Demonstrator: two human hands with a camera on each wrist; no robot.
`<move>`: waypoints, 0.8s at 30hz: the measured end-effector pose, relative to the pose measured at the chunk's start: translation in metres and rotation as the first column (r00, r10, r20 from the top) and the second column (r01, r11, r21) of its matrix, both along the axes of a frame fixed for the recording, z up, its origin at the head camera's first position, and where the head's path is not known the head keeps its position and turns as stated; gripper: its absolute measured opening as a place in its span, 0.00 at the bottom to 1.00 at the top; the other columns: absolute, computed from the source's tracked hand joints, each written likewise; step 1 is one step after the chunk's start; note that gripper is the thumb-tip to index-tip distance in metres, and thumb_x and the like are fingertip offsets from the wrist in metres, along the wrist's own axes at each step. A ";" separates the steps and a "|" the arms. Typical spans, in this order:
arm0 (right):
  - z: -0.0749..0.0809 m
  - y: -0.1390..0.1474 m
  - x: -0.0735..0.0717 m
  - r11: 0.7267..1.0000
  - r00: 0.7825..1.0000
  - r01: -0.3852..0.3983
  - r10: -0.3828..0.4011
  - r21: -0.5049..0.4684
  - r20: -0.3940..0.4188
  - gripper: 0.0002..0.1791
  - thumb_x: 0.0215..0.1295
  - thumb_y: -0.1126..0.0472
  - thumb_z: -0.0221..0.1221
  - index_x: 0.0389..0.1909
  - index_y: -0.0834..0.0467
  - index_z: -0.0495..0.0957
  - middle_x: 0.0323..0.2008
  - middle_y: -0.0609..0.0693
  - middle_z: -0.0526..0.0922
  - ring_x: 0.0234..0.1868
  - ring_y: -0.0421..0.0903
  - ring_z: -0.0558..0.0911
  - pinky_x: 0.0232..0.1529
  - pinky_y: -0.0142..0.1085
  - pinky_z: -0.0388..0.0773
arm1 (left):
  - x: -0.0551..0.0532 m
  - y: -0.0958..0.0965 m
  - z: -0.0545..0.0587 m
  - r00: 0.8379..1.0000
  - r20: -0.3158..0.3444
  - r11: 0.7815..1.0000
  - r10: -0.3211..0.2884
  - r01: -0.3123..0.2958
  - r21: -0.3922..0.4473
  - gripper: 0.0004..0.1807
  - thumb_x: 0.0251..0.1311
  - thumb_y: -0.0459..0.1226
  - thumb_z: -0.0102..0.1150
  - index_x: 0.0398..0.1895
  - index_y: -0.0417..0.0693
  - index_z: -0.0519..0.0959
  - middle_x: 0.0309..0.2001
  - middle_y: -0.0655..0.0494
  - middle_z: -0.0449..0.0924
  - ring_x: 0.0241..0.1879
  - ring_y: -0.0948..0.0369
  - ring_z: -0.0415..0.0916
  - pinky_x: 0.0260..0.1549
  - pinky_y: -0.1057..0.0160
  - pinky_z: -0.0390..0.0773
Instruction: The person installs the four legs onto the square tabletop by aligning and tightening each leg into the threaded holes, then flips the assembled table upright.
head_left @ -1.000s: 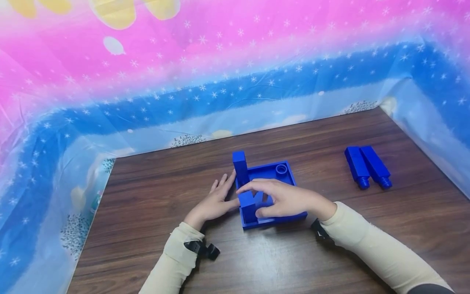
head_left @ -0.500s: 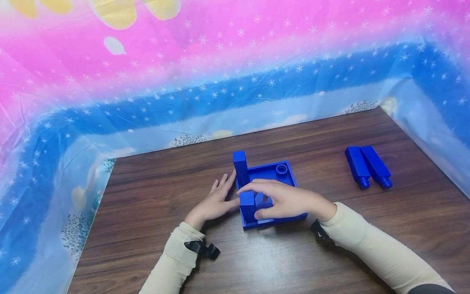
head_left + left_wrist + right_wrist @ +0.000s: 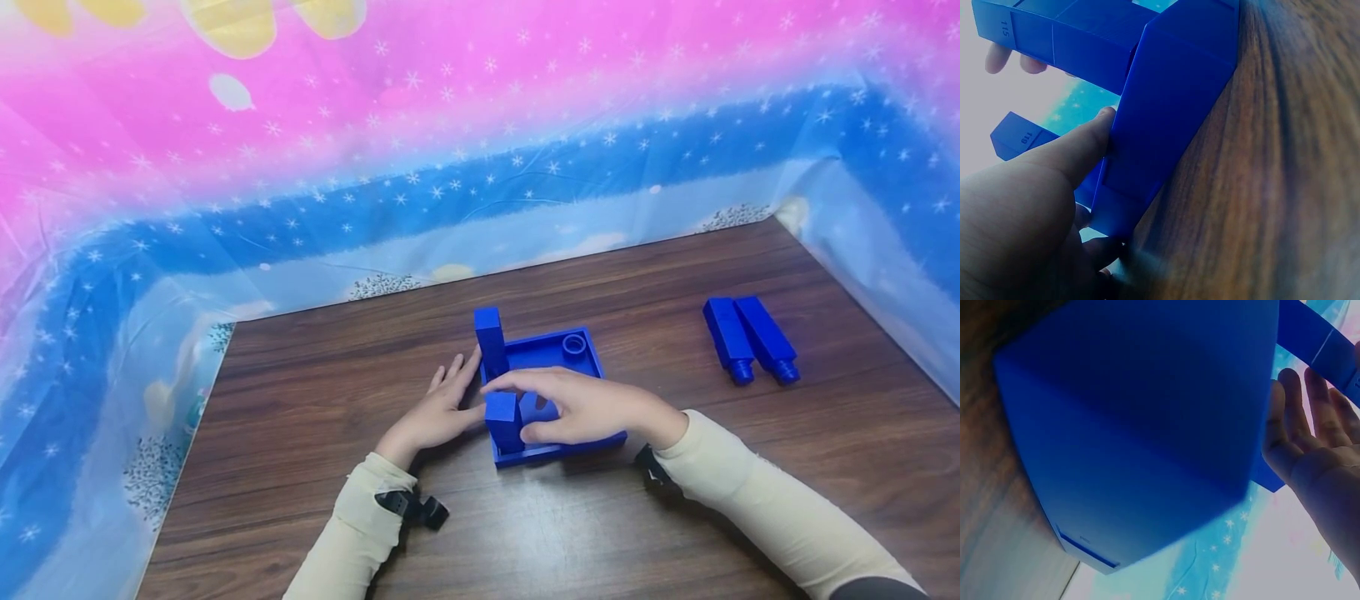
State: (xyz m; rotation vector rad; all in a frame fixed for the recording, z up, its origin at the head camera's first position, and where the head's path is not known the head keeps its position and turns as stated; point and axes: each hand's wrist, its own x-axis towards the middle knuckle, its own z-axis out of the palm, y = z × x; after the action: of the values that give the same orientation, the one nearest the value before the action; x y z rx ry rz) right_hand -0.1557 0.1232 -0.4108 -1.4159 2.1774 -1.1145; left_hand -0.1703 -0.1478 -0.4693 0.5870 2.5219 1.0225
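Note:
A blue square tabletop [image 3: 577, 457] lies upside down on the wooden table, with a raised rim and a round socket [image 3: 574, 344] at its far right corner. Two blue table legs stand upright on it: a far one [image 3: 490, 337] and a near one [image 3: 504, 417] at the left corners. My right hand [image 3: 585, 408] holds the near leg between thumb and bent fingers. My left hand [image 3: 433, 417] rests spread along the tabletop's left edge [image 3: 1166, 119], thumb pressing that side near the held leg, fingers towards the far leg. The near leg's lower end is hidden in the head view.
Two more blue table legs [image 3: 726, 337] with threaded ends lie side by side on the wooden table [image 3: 345, 358] to the right. A printed pink and blue cloth [image 3: 480, 150] hangs behind and beside the table's edges.
The near leg has turned slightly in my right hand's fingers, its faces standing at a slightly different angle. Both hands stay in nearly the same place; the far leg and loose legs are unmoved.

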 end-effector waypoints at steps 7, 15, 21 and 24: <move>-0.003 -0.002 0.001 1.000 1.000 -0.019 0.019 -0.005 0.017 0.32 0.79 0.63 0.58 0.80 0.56 0.62 0.63 0.52 0.80 0.43 0.41 0.83 0.51 0.40 0.83 | 0.000 0.000 0.000 1.000 -0.005 1.000 0.001 -0.001 0.005 0.49 0.73 0.49 0.58 0.88 0.53 0.41 0.86 0.47 0.42 0.85 0.48 0.27 0.79 0.39 0.29; -0.002 -0.003 0.003 1.000 0.999 -0.009 0.008 0.007 0.036 0.31 0.81 0.63 0.54 0.81 0.56 0.62 0.66 0.51 0.78 0.47 0.44 0.82 0.54 0.42 0.80 | 0.000 -0.001 -0.002 1.000 0.013 1.000 0.010 -0.010 0.000 0.50 0.75 0.54 0.58 0.88 0.57 0.39 0.86 0.49 0.41 0.84 0.48 0.26 0.79 0.37 0.30; -0.001 -0.002 0.003 1.000 0.999 0.000 0.000 0.008 0.054 0.30 0.81 0.63 0.54 0.80 0.56 0.62 0.70 0.52 0.76 0.55 0.47 0.81 0.57 0.42 0.79 | 0.000 -0.001 0.000 1.000 0.013 1.000 0.007 -0.007 0.002 0.51 0.75 0.56 0.58 0.88 0.57 0.39 0.86 0.49 0.40 0.84 0.49 0.26 0.79 0.38 0.29; -0.002 -0.001 0.002 1.000 0.999 0.002 -0.002 0.001 0.049 0.29 0.82 0.62 0.54 0.80 0.57 0.63 0.70 0.53 0.76 0.56 0.47 0.81 0.57 0.42 0.79 | 0.001 0.000 0.001 1.000 0.018 1.000 0.010 -0.010 0.000 0.51 0.74 0.58 0.58 0.88 0.58 0.39 0.86 0.50 0.40 0.84 0.50 0.26 0.79 0.39 0.30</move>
State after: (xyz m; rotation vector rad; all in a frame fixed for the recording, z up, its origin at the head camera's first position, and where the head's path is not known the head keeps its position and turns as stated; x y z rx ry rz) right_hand -0.1539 0.1220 -0.4126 -1.3718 2.1452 -1.1373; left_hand -0.1697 -0.1482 -0.4686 0.5634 2.5120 1.0274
